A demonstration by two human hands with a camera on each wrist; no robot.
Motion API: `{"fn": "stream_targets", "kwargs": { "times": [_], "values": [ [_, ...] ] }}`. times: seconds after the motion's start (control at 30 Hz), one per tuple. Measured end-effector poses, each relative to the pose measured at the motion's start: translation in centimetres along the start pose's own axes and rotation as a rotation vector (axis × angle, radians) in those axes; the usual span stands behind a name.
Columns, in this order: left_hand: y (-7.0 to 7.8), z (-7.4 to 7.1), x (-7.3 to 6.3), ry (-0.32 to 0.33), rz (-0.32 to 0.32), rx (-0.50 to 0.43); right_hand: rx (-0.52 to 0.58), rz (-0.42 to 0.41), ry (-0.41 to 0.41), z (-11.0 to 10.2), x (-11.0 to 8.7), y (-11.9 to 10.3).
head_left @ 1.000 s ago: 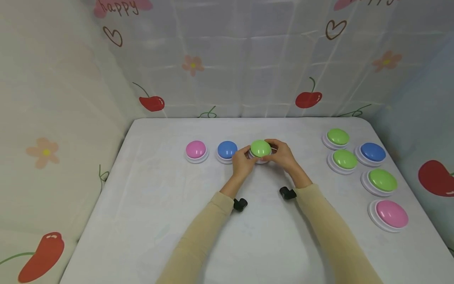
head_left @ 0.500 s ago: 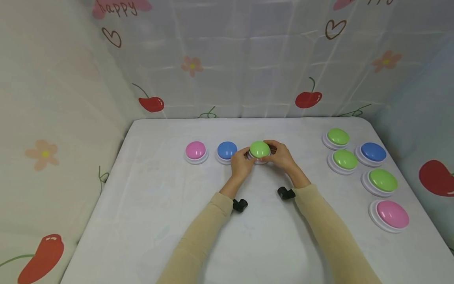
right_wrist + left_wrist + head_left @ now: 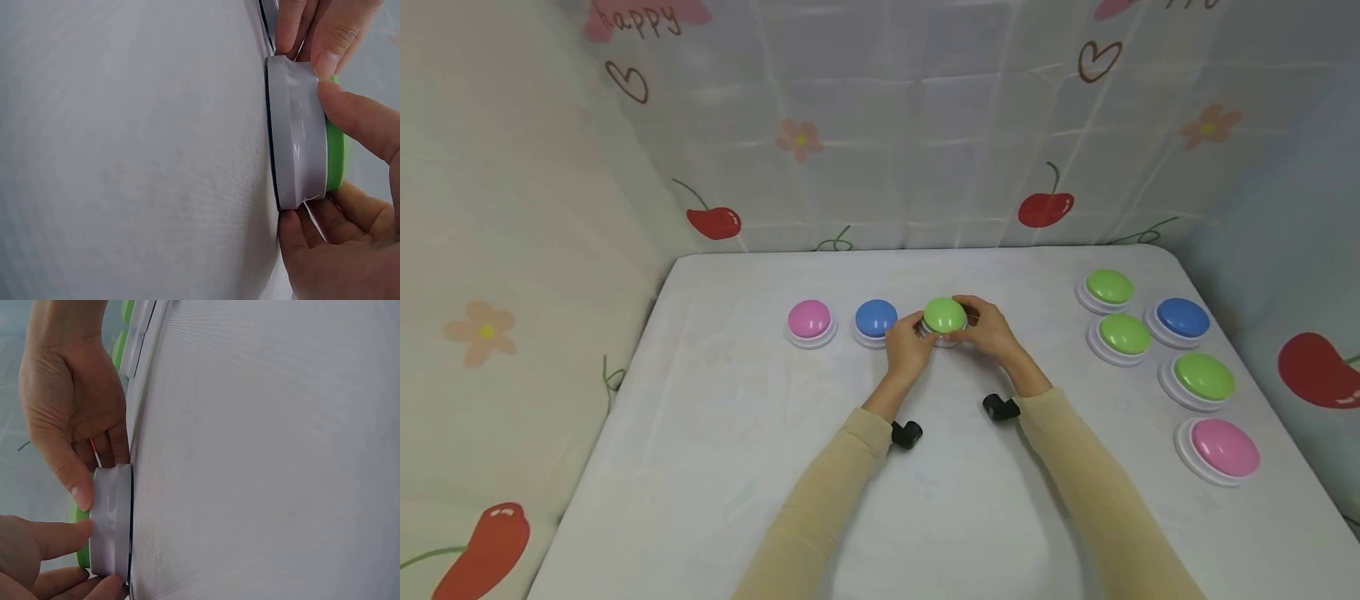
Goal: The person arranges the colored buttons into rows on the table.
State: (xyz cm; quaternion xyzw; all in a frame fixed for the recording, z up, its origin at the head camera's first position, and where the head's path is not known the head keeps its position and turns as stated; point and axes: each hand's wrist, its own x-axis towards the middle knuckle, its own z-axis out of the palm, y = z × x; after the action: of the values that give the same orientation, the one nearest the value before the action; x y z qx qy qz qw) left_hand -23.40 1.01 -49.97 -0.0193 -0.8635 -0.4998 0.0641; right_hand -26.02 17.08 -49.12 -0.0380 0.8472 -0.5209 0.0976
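A push button with a green dome (image 3: 944, 315) and a white round base (image 3: 304, 134) stands on the white table, between both hands. My left hand (image 3: 907, 350) grips its left side, with the thumb on the near side at the dome's edge. On the right side my right hand (image 3: 990, 330) grips it the same way, thumb (image 3: 359, 119) at the front and other fingers round the base. In both wrist views the base sits flat against the tabletop or very close to it. Just left of my left hand stands a blue button (image 3: 876, 319), and beyond it a pink button (image 3: 809, 320).
At the table's right side stand several more buttons: green ones (image 3: 1124, 335), a blue one (image 3: 1183, 318) and a pink one (image 3: 1225, 447). A printed curtain (image 3: 917, 167) hangs behind the table's far edge. Black wrist cameras (image 3: 907, 434) sit below each hand.
Both hands keep their grip on the green button, which has barely shifted relative to the blue one. The head view has drifted slightly. The other buttons stay put.
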Motion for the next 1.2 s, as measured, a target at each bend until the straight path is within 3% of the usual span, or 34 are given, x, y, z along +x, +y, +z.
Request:
{"fn": "stream_targets", "kwargs": {
  "times": [0.37,0.63,0.8,0.9,1.07,1.2],
  "values": [
    [0.4,-0.6,-0.4,-0.002,-0.023,0.015,-0.042,-0.019,0.0,0.1,-0.2,-0.4],
    [2.6,-1.8,-2.3,-0.082,-0.08,0.024,-0.114,-0.049,0.03,-1.9,-2.6,-1.5],
    [4.3,-2.5,-4.2,-0.208,-0.068,-0.091,-0.133,-0.074,0.065,-3.8,-5.9,-1.6],
    [5.0,-3.1,-5.4,-0.287,-0.056,-0.165,-0.142,-0.099,0.129,-5.2,-8.6,-1.2],
    [5.9,-4.1,-7.0,-0.353,-0.031,-0.247,-0.187,-0.089,0.317,-8.0,-13.9,-0.4],
    [6.4,-4.5,-7.8,-0.365,0.001,-0.282,-0.19,0.036,0.485,-9.7,-17.6,0.5]
  ]
}}
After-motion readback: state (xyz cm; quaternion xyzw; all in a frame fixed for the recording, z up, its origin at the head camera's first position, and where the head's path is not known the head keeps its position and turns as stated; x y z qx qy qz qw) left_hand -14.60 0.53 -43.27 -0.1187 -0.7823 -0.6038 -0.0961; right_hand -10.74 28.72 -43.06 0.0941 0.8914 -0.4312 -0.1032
